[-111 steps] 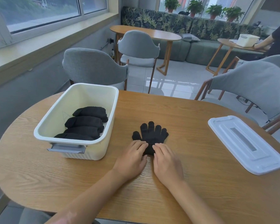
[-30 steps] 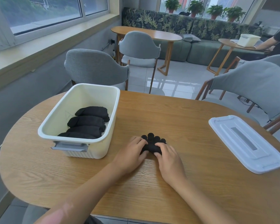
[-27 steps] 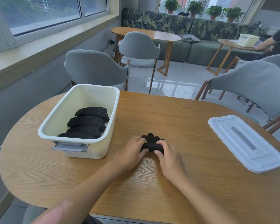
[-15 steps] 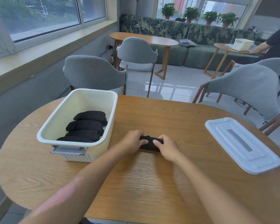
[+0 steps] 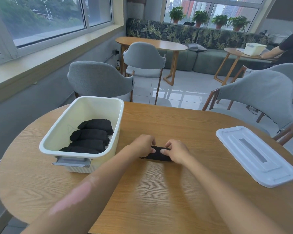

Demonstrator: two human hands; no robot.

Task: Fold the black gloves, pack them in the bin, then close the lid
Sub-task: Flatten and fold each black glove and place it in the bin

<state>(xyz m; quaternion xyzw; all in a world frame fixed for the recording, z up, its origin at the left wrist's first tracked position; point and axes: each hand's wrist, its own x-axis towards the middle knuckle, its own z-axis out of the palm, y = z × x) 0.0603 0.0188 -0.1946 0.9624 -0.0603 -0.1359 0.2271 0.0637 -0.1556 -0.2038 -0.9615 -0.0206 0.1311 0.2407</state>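
**Both hands on rolled glove, bin open, lid off**

Left hand [image 5: 143, 144] and right hand [image 5: 177, 151] each curl fingers over an end of the rolled black glove [image 5: 157, 155] lying on the desk [image 5: 159, 191], just right of the bin [image 5: 71, 150]. Both ends of the roll are hidden under the hands; only the middle shows. Bin holds four folded gloves [image 5: 91, 134] in a row; the nearest one is partly cut off by the bin's front rim. White lid [image 5: 255, 155] lies flat on the desk, well apart to the right. No readable writing on bin, lid or gloves; a faint mark on the bin's inner wall can't be made out. Forearms cut off at the bottom edge.
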